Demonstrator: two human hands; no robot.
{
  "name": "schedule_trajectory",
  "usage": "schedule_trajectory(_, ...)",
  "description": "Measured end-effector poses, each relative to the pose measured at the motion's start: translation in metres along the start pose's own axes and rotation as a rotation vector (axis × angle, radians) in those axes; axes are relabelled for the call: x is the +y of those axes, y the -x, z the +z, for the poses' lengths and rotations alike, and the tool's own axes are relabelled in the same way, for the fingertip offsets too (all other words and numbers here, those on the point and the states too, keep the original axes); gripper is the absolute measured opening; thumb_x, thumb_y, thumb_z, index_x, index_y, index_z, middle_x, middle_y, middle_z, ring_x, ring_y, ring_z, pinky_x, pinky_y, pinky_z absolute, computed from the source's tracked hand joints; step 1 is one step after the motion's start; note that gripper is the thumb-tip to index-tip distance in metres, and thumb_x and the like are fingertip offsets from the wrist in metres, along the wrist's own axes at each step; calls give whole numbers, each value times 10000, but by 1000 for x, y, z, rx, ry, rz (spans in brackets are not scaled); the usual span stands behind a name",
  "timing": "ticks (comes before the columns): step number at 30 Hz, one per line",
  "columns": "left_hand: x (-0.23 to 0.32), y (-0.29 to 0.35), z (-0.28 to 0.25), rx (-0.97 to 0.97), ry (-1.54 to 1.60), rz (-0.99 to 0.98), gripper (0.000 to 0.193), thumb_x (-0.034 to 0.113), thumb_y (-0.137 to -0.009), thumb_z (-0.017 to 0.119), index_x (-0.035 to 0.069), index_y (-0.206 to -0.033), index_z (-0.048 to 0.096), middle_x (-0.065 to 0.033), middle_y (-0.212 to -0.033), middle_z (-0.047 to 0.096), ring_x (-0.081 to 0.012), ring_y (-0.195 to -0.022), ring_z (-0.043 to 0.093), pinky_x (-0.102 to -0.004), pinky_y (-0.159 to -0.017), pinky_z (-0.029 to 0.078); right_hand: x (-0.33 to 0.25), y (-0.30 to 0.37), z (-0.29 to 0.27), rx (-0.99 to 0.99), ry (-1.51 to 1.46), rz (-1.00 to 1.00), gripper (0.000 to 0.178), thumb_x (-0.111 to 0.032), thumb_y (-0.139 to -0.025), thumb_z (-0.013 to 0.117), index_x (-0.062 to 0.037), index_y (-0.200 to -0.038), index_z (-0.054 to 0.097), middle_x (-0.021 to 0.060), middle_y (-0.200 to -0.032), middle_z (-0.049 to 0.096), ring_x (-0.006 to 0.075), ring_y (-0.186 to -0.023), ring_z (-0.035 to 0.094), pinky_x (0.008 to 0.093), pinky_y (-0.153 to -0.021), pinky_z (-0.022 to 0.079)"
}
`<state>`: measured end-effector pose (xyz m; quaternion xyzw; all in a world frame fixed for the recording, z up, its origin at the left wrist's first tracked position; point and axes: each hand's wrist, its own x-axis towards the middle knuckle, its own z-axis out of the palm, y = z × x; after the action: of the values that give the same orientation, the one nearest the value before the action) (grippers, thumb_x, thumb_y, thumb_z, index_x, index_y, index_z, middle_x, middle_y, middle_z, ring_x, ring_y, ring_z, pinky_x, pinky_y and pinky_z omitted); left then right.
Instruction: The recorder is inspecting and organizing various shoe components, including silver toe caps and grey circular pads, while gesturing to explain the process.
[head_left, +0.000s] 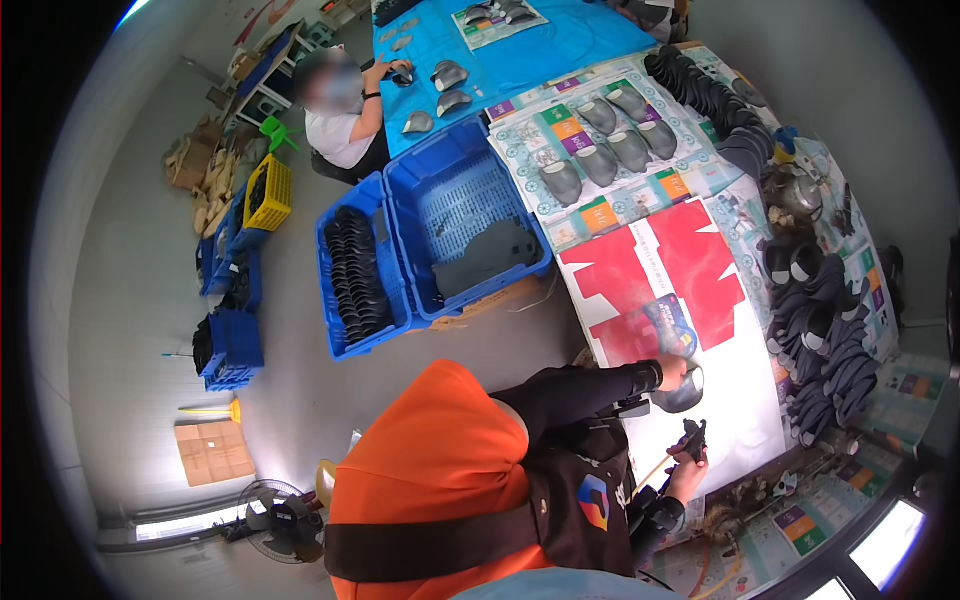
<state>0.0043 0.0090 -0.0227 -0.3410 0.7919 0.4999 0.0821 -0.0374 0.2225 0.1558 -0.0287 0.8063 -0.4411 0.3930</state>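
My left hand (674, 371) grips a dark grey shoe upper (681, 398) with a pale patch on it, over the white board (742, 425) on the table. Lower in the picture, my right hand (688, 476) is closed round a black spray gun (692, 437). A thin yellow hose (651, 474) runs beside that hand. The gun sits a short way from the shoe upper, not touching it. Just past my left hand lies a dark blue printed card or packet (668, 325), on red printed sheets (614, 268).
Several grey shoe uppers (628, 150) lie in rows beyond the red sheets. Dark uppers (820, 340) are heaped along the table's right side. Blue crates (398, 250) stand left of the table, holding dark pieces. Another person (345, 130) sits at the blue-covered table (550, 45).
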Motion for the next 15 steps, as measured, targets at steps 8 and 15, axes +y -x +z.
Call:
schedule_trajectory(8, 0, 12, 0, 84, 29, 24, 289, 126, -874, 570, 58, -1099, 738, -200, -1057, 732, -354, -1021, 699, -423, -889, 546, 3, 9, -4, -23, 8, -27, 319, -56, -691, 532, -16, -980, 661, 65, -782, 697, 164, -702, 651, 268, -467, 458)
schedule_trajectory(15, 15, 28, -19, 54, 8, 5, 314, 144, -897, 560, 63, -1162, 709, -202, -1084, 728, -351, -1054, 690, -413, -909, 540, 4, 15, -8, -25, -19, -35, 232, -90, -734, 601, -15, -939, 680, 66, -829, 697, 183, -744, 667, 293, -521, 474)
